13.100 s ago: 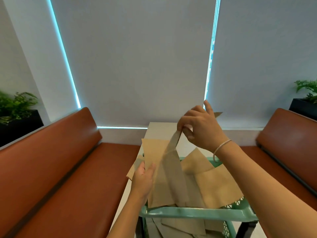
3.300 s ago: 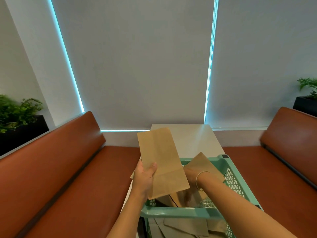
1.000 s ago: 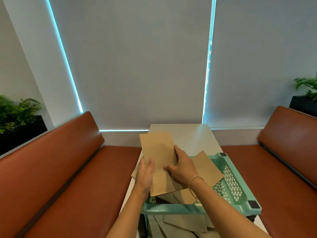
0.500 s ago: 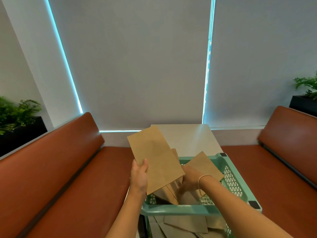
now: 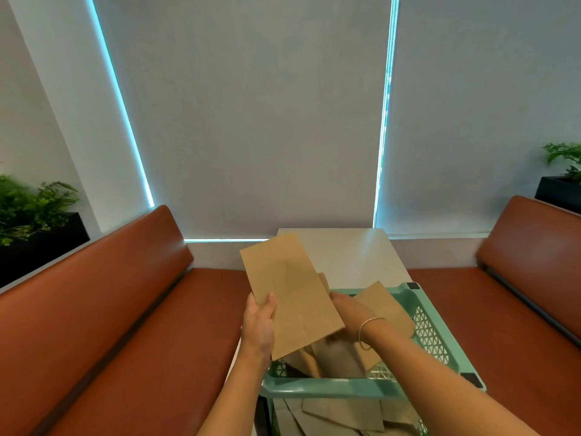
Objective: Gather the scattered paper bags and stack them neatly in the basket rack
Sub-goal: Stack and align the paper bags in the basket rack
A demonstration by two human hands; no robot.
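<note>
Kraft paper bag (image 5: 290, 294) above basket (image 5: 437, 328) | left grip (image 5: 259, 322) pinches it | right grip (image 5: 347, 309) half hidden, state untellable | I expect slippage, crooked stacking.

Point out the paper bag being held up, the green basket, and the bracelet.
held paper bag (image 5: 289, 291), head view, middle of its flat face
green basket (image 5: 333, 389), head view, near rim
bracelet (image 5: 366, 325), head view, band on the right wrist

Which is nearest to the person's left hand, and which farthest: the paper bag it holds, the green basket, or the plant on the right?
1. Paper bag: gripped by the left hand.
2. Green basket: just right and below.
3. Plant: far right, by the wall.
</note>
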